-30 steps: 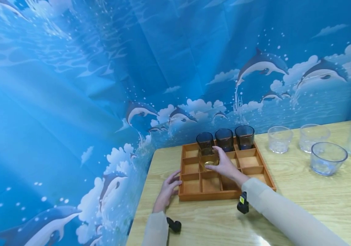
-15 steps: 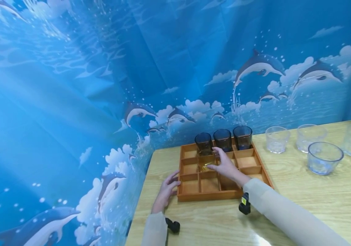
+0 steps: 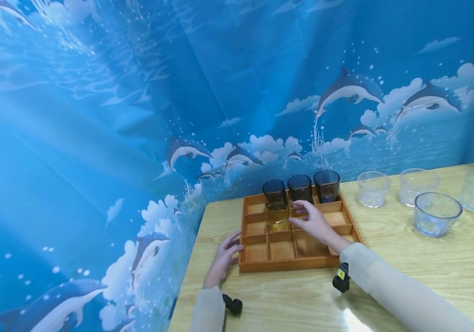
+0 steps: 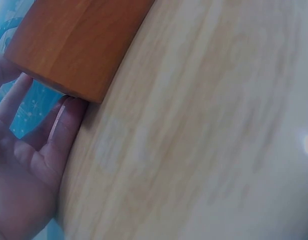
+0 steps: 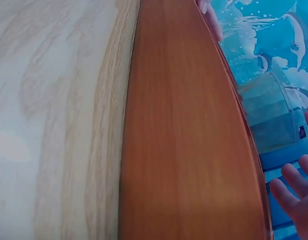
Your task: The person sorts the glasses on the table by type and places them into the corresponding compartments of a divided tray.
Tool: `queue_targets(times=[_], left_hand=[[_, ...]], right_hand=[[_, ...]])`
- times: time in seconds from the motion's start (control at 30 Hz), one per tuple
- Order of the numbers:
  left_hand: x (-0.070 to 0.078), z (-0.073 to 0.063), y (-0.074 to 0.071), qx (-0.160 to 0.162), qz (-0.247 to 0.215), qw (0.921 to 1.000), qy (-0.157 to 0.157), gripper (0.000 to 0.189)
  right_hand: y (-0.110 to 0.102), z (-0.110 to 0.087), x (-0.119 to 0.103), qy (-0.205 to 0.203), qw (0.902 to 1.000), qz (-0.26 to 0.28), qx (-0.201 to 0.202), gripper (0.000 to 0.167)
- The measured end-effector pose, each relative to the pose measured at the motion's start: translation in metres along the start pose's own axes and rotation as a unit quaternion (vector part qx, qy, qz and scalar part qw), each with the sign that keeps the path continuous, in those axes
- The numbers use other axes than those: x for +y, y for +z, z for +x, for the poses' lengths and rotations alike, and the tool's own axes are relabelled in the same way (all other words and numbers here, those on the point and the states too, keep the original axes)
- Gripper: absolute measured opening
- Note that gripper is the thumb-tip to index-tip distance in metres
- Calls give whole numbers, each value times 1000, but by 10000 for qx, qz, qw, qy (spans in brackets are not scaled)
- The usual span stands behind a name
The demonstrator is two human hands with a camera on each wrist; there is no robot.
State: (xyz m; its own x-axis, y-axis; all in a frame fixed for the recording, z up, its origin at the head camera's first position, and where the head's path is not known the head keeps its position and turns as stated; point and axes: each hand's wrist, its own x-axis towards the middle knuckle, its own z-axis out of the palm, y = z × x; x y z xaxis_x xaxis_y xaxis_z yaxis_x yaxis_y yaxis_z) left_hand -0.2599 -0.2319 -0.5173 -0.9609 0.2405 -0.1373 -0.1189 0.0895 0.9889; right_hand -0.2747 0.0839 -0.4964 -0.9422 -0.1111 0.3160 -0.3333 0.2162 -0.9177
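An amber glass [image 3: 279, 221] stands in the middle row of the compartmented wooden tray [image 3: 286, 265], in front of a dark grey glass [image 3: 275, 193]. My right hand [image 3: 313, 223] is just right of the amber glass, over the tray, its fingers spread and holding nothing. In the right wrist view those fingers [image 5: 289, 192] appear apart from a pale tinted glass [image 5: 269, 110] beyond the tray wall [image 5: 189, 125]. My left hand [image 3: 220, 260] rests its fingertips against the tray's left side. The left wrist view shows that hand [image 4: 33, 155] at the tray corner [image 4: 83, 50], fingers fairly straight.
Two more dark glasses, one central [image 3: 300, 186] and one to the right [image 3: 327, 184], stand in the tray's back row. Right of the tray on the wooden table [image 3: 419, 276] are several clear glasses [image 3: 373, 189] and a bluish glass [image 3: 437, 216]. A dolphin-printed curtain [image 3: 237, 92] hangs behind.
My right hand has let go of the amber glass and moved right, away from it. The glass now stands in its compartment. My left hand stays at the tray's side.
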Motion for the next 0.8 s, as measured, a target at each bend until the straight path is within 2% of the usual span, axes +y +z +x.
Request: queue_targets(times=[0.13,0.4,0.8], left_hand=[[-4,3,-2,14,-30,10000,-23,51],[-26,16,-9,172,-47,9998,-53,51],[-29,17,-9,243,78,9997,22,50]], right_hand=[[-7,-4,0,-130,9999,2,86,45],[-23,-15,-4,-142,9995,-238,138,39],[-52,-33,-4,-542,9963,-408,535,36]])
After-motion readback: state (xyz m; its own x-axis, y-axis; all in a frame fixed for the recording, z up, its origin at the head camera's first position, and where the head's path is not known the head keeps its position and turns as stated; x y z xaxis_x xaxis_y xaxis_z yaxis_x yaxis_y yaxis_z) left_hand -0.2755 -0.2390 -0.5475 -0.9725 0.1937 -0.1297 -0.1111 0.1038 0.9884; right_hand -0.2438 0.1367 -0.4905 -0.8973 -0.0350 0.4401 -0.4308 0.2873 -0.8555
